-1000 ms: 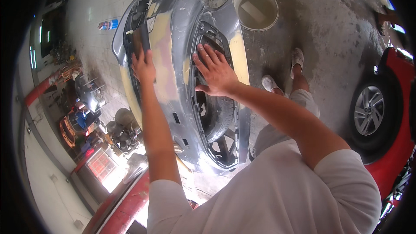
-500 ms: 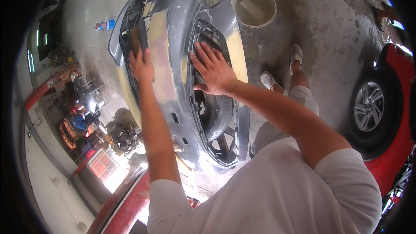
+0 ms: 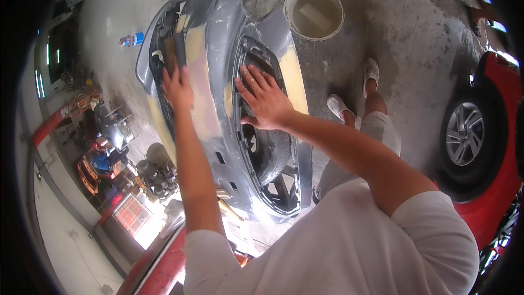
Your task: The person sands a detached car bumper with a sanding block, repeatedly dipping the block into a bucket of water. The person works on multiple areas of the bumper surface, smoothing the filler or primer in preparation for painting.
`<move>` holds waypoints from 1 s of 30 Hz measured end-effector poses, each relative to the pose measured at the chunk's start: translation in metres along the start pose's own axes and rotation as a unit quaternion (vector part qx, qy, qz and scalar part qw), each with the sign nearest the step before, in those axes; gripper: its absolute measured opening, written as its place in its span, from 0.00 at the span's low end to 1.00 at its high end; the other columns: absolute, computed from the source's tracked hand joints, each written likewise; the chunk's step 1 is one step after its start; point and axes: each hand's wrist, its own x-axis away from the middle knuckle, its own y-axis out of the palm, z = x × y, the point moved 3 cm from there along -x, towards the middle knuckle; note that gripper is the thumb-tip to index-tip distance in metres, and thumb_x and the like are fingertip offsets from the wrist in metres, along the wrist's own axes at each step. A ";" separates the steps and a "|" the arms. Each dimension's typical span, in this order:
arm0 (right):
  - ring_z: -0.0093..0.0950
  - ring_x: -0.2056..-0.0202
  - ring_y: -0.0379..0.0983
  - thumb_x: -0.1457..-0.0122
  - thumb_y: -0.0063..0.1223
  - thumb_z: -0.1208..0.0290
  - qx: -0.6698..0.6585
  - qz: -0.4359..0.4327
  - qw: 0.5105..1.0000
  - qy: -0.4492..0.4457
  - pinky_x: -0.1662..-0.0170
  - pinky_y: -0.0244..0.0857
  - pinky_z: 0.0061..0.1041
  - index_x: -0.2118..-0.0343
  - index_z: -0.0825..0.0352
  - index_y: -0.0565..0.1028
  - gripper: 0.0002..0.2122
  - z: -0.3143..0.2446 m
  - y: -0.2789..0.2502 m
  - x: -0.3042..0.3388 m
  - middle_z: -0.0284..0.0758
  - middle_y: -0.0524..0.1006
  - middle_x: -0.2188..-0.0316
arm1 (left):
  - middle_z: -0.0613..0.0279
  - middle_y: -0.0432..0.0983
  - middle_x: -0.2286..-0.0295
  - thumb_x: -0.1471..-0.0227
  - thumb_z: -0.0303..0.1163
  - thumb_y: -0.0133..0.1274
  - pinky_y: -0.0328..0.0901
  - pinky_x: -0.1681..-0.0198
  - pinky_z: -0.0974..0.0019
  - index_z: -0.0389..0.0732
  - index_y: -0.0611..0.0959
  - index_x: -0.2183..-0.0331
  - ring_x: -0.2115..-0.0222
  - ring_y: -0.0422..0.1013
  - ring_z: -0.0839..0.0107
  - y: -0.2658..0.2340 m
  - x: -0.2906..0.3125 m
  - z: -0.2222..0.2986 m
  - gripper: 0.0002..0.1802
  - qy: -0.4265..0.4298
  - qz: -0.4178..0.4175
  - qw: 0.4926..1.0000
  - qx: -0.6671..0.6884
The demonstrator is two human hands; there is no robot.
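A grey car bumper (image 3: pixel 222 95), patched with yellowish and pinkish filler, lies in front of me. On its left part, my left hand (image 3: pixel 178 88) is closed on a dark, narrow sanding block (image 3: pixel 179 49), which sticks out beyond the fingertips against the bumper; motion blurs the block a little. My right hand (image 3: pixel 266 98) holds nothing. It rests with fingers spread across the black-rimmed opening of the bumper, and a tyre (image 3: pixel 275 153) shows beneath that opening.
A round bucket (image 3: pixel 341 19) of murky water with a pale block in it stands beyond the bumper on the right. A blue bottle (image 3: pixel 132 39) lies on the floor at left. To the right is a red car (image 3: pixel 494 186); parts and clutter (image 3: pixel 106 158) line the left.
My left hand and the sanding block have slid slightly along the bumper, toward its far end. The right hand keeps its place on the opening. The whole view has shifted a little.
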 end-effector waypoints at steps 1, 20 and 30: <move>0.52 0.25 0.41 0.46 0.66 0.41 -0.002 0.003 1.000 -0.005 0.27 0.43 0.51 0.27 0.69 0.54 0.52 -0.003 0.000 0.000 0.54 0.46 0.25 | 0.50 0.56 0.30 0.34 0.67 0.39 0.50 0.33 0.30 0.65 0.73 0.34 0.33 0.56 0.41 -0.003 -0.023 -0.007 0.34 -0.031 -0.036 0.998 -0.036; 0.52 0.25 0.41 0.47 0.67 0.42 -0.013 0.007 1.000 0.003 0.26 0.42 0.51 0.27 0.68 0.55 0.52 0.003 0.004 0.002 0.53 0.47 0.25 | 0.48 0.55 0.30 0.34 0.64 0.42 0.51 0.34 0.32 0.67 0.71 0.33 0.33 0.57 0.39 0.005 0.033 0.003 0.33 0.016 0.015 1.000 -0.005; 0.53 0.25 0.40 0.47 0.66 0.41 -0.008 0.017 1.000 -0.008 0.26 0.42 0.52 0.27 0.69 0.53 0.52 -0.002 0.000 0.001 0.54 0.46 0.25 | 0.48 0.56 0.30 0.32 0.62 0.41 0.54 0.35 0.32 0.65 0.73 0.34 0.34 0.58 0.41 -0.006 0.004 -0.023 0.31 0.014 0.012 1.000 -0.013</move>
